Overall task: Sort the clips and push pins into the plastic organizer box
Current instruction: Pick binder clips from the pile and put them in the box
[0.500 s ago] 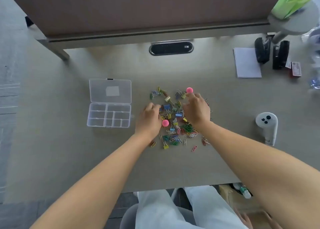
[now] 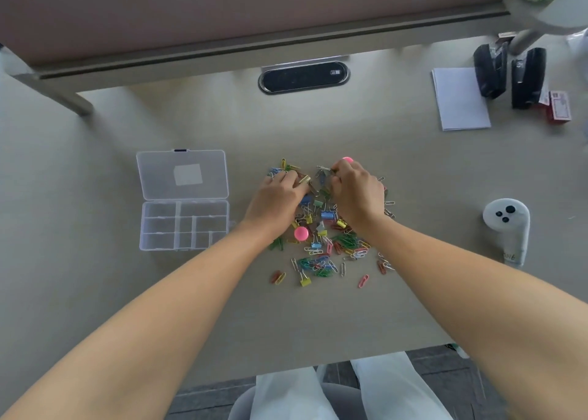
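Both hands have slid toward the far side of the pile of clips [image 2: 324, 228] since half a second ago. The left hand [image 2: 276, 201] now has its fingers curled into the clips; the right hand [image 2: 356, 193] pinches something small, can't tell what. One pink push pin [image 2: 301, 233] sits just by the left wrist, another [image 2: 347, 159] peeks past the right knuckles. The organizer box [image 2: 184, 225] lies open toward the desk's [image 2: 127, 292] left edge, compartments bare. A notepad [image 2: 459, 99] lies in the far right corner.

We count two pink push pins [image 2: 301, 233] — one organizer box [image 2: 184, 200], two black staplers [image 2: 526, 77], one notepad [image 2: 459, 98].
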